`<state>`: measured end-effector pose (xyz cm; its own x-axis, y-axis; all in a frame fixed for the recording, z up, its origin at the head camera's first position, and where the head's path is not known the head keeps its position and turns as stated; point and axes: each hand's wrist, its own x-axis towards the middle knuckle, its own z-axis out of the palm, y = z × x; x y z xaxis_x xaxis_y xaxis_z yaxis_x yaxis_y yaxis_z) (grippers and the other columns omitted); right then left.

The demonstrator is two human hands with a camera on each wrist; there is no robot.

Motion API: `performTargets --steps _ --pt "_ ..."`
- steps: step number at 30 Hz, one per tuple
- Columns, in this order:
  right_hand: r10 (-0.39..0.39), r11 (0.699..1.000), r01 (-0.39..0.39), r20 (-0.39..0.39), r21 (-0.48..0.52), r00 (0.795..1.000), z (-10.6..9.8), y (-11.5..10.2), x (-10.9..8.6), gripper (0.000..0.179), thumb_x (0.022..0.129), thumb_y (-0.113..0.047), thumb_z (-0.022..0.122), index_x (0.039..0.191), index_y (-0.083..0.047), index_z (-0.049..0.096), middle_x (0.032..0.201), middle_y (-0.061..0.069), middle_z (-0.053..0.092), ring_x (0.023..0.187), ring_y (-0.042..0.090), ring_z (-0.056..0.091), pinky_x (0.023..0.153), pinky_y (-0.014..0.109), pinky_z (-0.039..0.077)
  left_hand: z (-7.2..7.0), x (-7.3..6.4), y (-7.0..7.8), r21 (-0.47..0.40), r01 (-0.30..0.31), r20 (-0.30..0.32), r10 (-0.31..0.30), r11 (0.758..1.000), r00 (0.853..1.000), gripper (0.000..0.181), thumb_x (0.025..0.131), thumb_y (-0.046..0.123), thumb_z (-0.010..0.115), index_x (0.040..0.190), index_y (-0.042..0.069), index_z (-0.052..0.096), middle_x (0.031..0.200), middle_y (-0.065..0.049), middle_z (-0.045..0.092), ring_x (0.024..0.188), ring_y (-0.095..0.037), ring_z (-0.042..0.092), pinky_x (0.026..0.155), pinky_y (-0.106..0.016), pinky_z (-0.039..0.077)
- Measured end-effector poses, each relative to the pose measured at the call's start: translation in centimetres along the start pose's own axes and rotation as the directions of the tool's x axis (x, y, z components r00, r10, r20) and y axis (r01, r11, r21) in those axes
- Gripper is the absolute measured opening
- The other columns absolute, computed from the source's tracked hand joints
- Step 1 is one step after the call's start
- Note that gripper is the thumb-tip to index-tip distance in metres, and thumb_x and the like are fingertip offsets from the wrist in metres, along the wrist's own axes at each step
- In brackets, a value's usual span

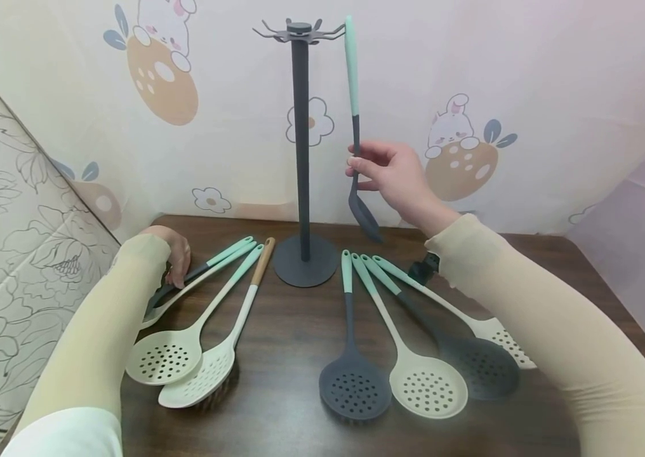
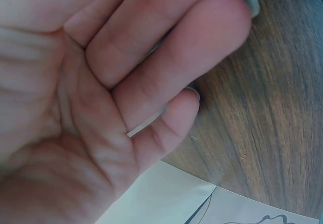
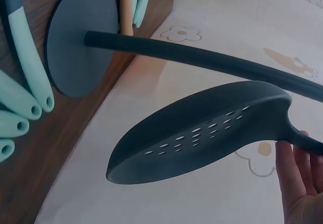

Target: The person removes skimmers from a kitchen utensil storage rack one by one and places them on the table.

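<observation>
In the head view, my right hand (image 1: 393,174) pinches the dark neck of a slotted spoon (image 1: 364,212) held upright, bowl down. Its mint handle (image 1: 352,70) reaches up to the tip of a hook on the dark utensil stand (image 1: 301,139); whether the hook passes through the handle's hole cannot be told. Holes show in the spoon's deep bowl (image 3: 202,133) in the right wrist view. My left hand (image 1: 176,254) rests over a dark mint-handled utensil (image 1: 199,271) at the left, its head partly hidden. Loosely extended fingers (image 2: 181,47) show in the left wrist view, the palm holding nothing.
Left of the stand's round base (image 1: 305,274) lie a cream skimmer (image 1: 164,357) and a white slotted turner with a wooden-coloured handle (image 1: 259,270). Several skimmers and turners, including a dark skimmer (image 1: 355,386), fan out at the right. A patterned cloth (image 1: 231,127) hangs behind.
</observation>
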<state>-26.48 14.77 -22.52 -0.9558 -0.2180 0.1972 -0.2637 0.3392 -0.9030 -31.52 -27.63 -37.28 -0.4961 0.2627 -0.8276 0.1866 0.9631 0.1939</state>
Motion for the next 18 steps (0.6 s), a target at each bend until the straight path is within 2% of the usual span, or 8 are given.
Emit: performTargets --steps 7,13,18 --pt "0.011 1.000 -0.011 -0.015 -0.012 1.000 -1.6 -0.2 -0.3 0.038 0.096 -0.024 0.068 0.130 -0.007 0.065 0.110 0.010 0.070 0.105 0.025 0.066 0.090 0.040 0.053 -0.1 0.5 -0.4 0.011 0.007 0.003 -0.007 1.000 1.000 0.024 0.076 0.032 0.087 0.085 0.012 0.077 0.081 0.000 0.074 0.084 -0.019 0.065 0.079 -0.039 0.052" --pt "0.031 0.996 -0.035 -0.041 -0.077 0.999 -3.1 0.2 -0.9 0.039 0.096 -0.025 0.068 0.131 -0.008 0.064 0.115 0.012 0.070 0.103 0.021 0.068 0.090 0.039 0.052 -0.1 0.8 -0.9 0.018 0.007 -0.001 -0.007 1.000 1.000 0.026 0.074 0.034 0.088 0.085 0.013 0.077 0.082 0.000 0.074 0.087 -0.020 0.064 0.081 -0.041 0.051" --pt "0.058 0.987 -0.060 -0.019 -0.148 0.998 -4.4 0.8 -1.4 0.039 0.097 -0.024 0.067 0.132 -0.008 0.063 0.116 0.011 0.070 0.103 0.021 0.068 0.089 0.040 0.053 -0.1 1.0 -1.2 -0.014 0.010 -0.004 -0.010 1.000 1.000 0.027 0.072 0.033 0.089 0.084 0.012 0.077 0.080 -0.001 0.074 0.084 -0.020 0.065 0.078 -0.039 0.052"
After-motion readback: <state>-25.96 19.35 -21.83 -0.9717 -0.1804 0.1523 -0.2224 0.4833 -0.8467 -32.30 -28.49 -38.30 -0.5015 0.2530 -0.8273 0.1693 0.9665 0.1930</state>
